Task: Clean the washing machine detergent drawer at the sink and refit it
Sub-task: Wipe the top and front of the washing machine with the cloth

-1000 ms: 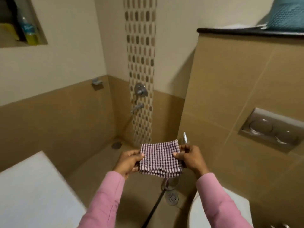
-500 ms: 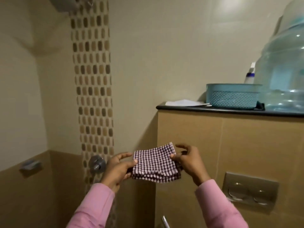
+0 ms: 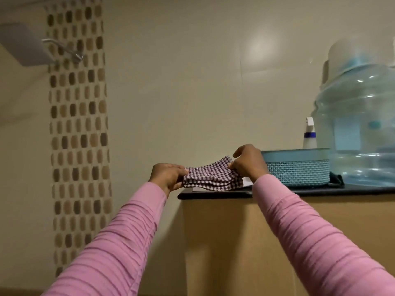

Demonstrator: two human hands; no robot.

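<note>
Lifted up to the edge of the dark worktop [image 3: 310, 190], a folded checked cloth [image 3: 210, 177] is pinched at both ends by left hand [image 3: 168, 177] and right hand [image 3: 249, 162], each grip closed on it; the detergent drawer is unseen, its cleaning and refitting unconfirmed.

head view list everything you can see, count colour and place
purple-and-white checked cloth: one, folded, held at the ledge's left end
black stone ledge: one, black, atop the tan half-wall
white flat sheet: one, white, on the ledge under the cloth
teal mesh plastic basket: one, teal, on the ledge right of the cloth
white spray bottle: one, white with blue collar, behind the basket
clear blue water jug: one, clear blue, far right on the ledge
grey shower head: one, grey, upper left
brown mosaic tile strip: one, brown and beige, wall at left
left hand: one, pinches the cloth's left end
right hand: one, pinches the cloth's right end
</note>
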